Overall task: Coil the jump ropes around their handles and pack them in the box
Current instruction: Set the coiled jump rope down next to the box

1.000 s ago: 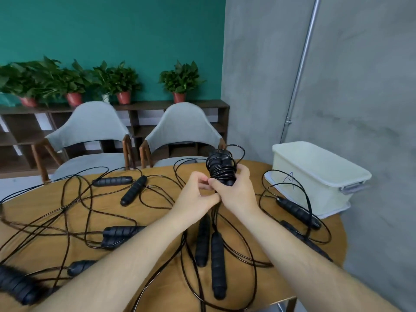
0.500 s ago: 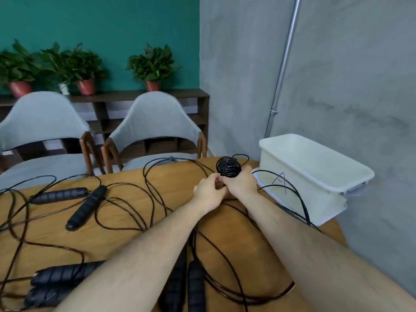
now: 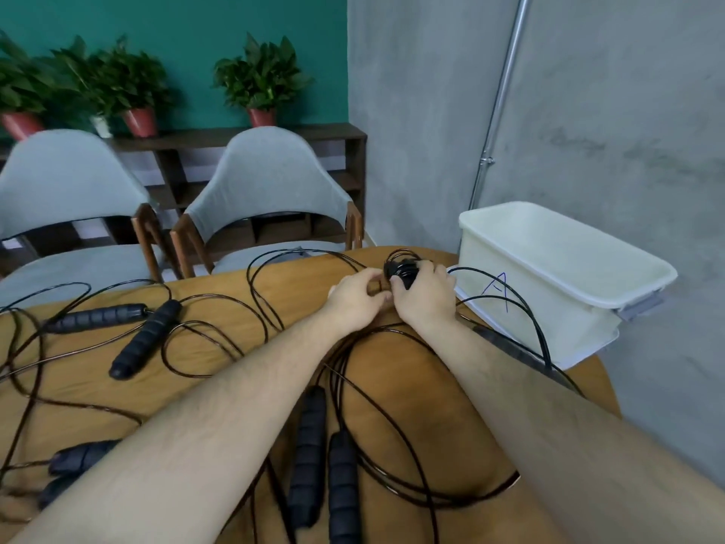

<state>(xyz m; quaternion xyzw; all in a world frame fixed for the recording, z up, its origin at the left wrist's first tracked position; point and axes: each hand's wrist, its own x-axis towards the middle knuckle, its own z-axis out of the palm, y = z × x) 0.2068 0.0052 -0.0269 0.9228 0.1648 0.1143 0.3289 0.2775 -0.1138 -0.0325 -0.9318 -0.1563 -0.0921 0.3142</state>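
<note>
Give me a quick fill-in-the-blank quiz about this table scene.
1. The right hand grips a coiled jump rope whose cord is ____.
2. The mark drawn on the white box is ____ in colour.
3. Behind the wooden table stand ____ grey chairs.
Missing words: black, blue, two.

Coiled bundle mostly covered by the hands — front handle cut by bottom edge
</note>
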